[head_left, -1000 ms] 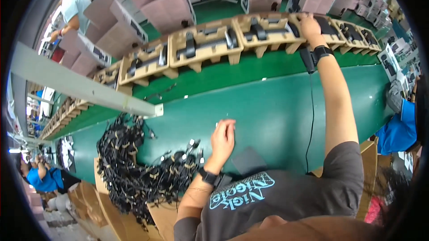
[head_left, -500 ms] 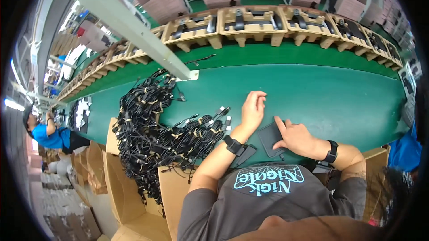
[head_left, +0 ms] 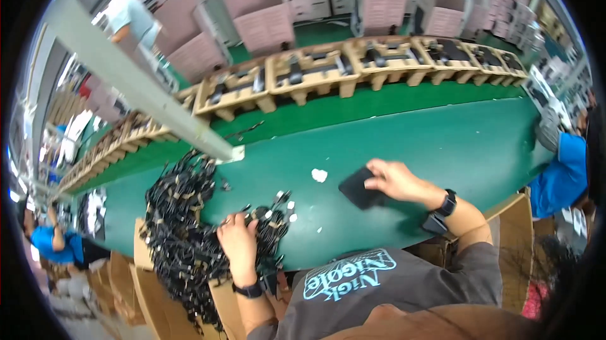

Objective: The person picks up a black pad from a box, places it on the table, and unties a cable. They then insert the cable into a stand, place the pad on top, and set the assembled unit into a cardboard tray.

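Observation:
My right hand (head_left: 396,179) grips a flat black rectangular pad (head_left: 360,187) by its right edge, thumb on top, tilted just above the green bench. At the left, my left hand (head_left: 238,242) reaches over a heap of coiled black cables (head_left: 183,220), fingers a little apart and bent toward the bundles. Its fingertips are slightly blurred. More tied cable coils with pale plugs (head_left: 281,211) lie just right of that hand. A small crumpled white piece (head_left: 319,175) rests on the bench between the hands.
Moulded brown trays (head_left: 312,78) holding black parts line a raised green ledge across the back. A grey metal post (head_left: 151,100) rises at the left. Cardboard boxes (head_left: 154,296) stand against the near edge. Co-workers in blue sit at far left (head_left: 57,242) and right (head_left: 555,173).
My left hand has moved from the bench's middle left to the cables. My right hand has lifted and tilted the pad. A white piece now shows on the bench. The view has turned.

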`<state>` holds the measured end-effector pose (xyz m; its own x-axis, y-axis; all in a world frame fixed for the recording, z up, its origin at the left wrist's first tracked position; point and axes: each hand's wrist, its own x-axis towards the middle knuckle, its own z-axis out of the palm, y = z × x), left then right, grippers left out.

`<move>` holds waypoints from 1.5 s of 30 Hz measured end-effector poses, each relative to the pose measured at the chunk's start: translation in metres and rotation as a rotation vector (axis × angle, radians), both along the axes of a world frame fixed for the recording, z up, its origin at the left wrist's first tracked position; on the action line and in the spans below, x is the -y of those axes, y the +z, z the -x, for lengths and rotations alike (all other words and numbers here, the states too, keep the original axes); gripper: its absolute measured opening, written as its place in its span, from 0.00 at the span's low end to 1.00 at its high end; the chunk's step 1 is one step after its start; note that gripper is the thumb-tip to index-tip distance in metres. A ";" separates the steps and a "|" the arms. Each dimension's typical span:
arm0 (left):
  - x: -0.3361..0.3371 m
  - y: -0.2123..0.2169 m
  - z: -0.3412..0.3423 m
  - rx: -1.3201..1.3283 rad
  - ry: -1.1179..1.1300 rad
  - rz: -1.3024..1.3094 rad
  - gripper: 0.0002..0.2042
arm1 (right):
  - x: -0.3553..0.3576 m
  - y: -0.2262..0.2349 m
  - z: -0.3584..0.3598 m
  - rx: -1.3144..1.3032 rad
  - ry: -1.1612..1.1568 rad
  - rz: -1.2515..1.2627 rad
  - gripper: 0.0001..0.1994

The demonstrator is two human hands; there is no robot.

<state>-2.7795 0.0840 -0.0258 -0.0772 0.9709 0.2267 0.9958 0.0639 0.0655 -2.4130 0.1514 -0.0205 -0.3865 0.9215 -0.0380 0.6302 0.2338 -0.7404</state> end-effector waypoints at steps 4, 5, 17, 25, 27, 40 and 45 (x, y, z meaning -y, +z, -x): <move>-0.005 -0.002 -0.010 -0.016 -0.109 -0.063 0.08 | -0.064 0.019 -0.045 -0.249 -0.386 -0.414 0.12; -0.009 -0.006 -0.014 0.020 -0.149 -0.136 0.07 | -0.084 0.020 -0.065 -0.396 -0.507 -0.435 0.11; -0.062 -0.021 -0.108 0.341 -0.518 -0.229 0.07 | -0.251 0.044 -0.149 -0.222 -0.835 -0.584 0.20; -0.080 -0.045 -0.117 0.465 -0.553 -0.090 0.12 | -0.270 0.024 -0.148 0.338 -0.846 -0.672 0.22; -0.081 -0.049 -0.121 0.528 -0.583 -0.119 0.13 | -0.264 0.013 -0.155 0.516 -0.881 -0.761 0.20; -0.162 -0.049 -0.175 0.746 -1.265 -0.116 0.11 | -0.085 -0.032 0.055 0.187 0.319 -0.743 0.23; -0.152 -0.041 -0.183 0.857 -1.285 -0.018 0.11 | -0.025 0.012 0.054 0.138 0.330 -0.510 0.20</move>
